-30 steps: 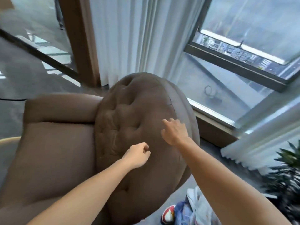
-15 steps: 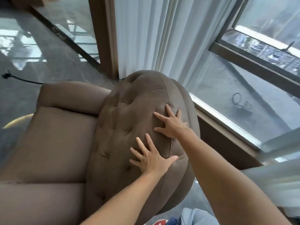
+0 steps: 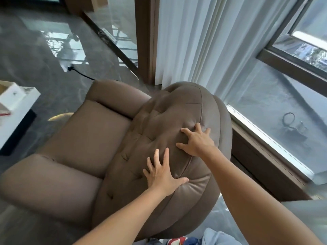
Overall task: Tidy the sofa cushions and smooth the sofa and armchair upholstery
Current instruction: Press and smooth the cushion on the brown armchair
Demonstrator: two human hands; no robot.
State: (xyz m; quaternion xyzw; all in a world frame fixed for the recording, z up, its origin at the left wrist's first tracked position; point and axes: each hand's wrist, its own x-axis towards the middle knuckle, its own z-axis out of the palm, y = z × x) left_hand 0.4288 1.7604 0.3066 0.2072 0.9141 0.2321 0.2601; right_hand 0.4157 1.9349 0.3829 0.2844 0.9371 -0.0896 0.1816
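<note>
**Smoothing armchair backrest**

Pressing both grips flat on the tufted backrest (image 3: pixel 159 138) of the armchair (image 3: pixel 92 138). Left hand (image 3: pixel 162 175) splayed open, palm down, gripping nothing; right hand (image 3: pixel 196 141) just beyond it, fingers spread, digging in slightly near the seam. Probably next: sweeping outward toward the edge, keeping pressure even.

We see the armchair (image 3: pixel 99 138) in brown leather-like upholstery, smooth with a soft satin sheen; its backrest (image 3: pixel 164 131) is button-tufted, with piped seams and slight wrinkles. Our bare left hand (image 3: pixel 161 175) and right hand (image 3: pixel 196 140) lie flat on it. The floor (image 3: pixel 35 55) is grey polished stone, glossy and mirror-like. The curtain (image 3: pixel 203 41) is sheer white cloth, matt and pleated. The window frame (image 3: pixel 290 65) looks dark and matt.
</note>
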